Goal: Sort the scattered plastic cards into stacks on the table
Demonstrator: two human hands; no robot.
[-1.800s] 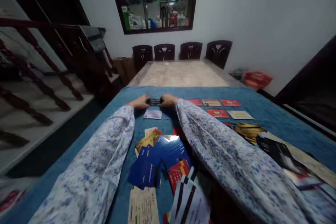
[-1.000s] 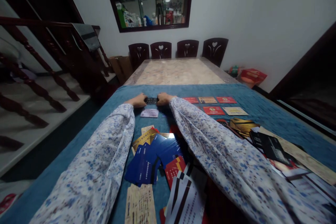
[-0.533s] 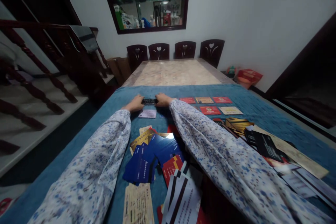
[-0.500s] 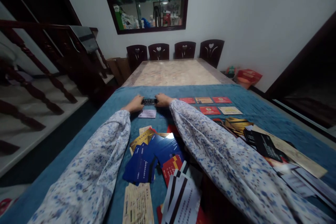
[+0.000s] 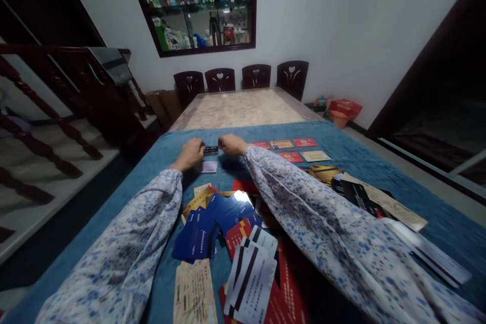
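Fingers of the left hand (image 5: 192, 154) are meeting the black card's (image 5: 211, 150) left end; the right hand (image 5: 232, 144) is hovering just beside the other. Whether either is pinching, I can't tell. The card, on or just above the blue cloth (image 5: 337, 147), is looking light, stiff, slippery: short edges for grip. A pale card (image 5: 207, 167) is crowding the near side.

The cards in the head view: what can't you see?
In the head view:
Black card: print too small to read.
Left hand: too small to tell if it's gripping that card.
Leftmost red card, far row: partly behind the right sleeve.
Bottom beige card: cut off by the lower edge.
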